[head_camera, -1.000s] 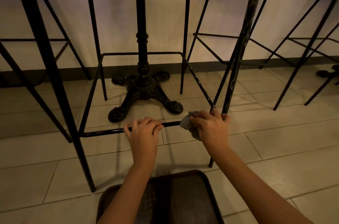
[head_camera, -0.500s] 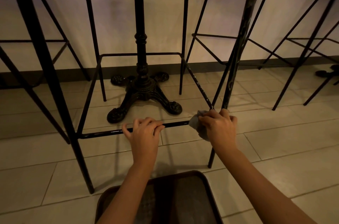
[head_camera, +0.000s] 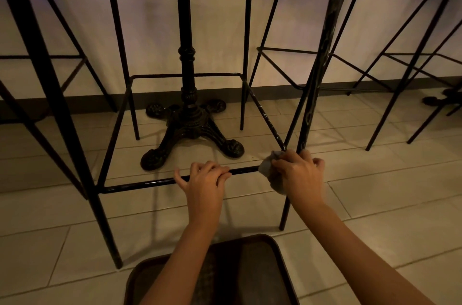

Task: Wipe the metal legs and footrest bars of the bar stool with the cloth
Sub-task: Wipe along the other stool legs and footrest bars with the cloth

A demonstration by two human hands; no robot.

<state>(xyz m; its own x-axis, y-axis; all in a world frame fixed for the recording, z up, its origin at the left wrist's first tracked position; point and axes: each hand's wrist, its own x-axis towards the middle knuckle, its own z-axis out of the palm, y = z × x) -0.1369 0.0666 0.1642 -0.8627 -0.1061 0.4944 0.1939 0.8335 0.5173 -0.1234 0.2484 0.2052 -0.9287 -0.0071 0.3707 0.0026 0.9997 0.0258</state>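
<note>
A black metal bar stool stands right in front of me, its near footrest bar running left to right just above the floor. My left hand grips that bar near its middle, fingers curled over it. My right hand holds a grey cloth bunched around the bar's right end, at the corner where it meets the near right leg. The near left leg rises at the left. The side footrest bar runs back from the cloth.
An ornate black cast-iron table base stands on the tiled floor behind the footrest. More black stools stand to the right and left along a pale wall. A dark seat lies under my forearms at the bottom edge.
My right hand has slid the cloth rightward along the near footrest bar to the corner by the right leg. My left hand has kept its grip on the bar.
</note>
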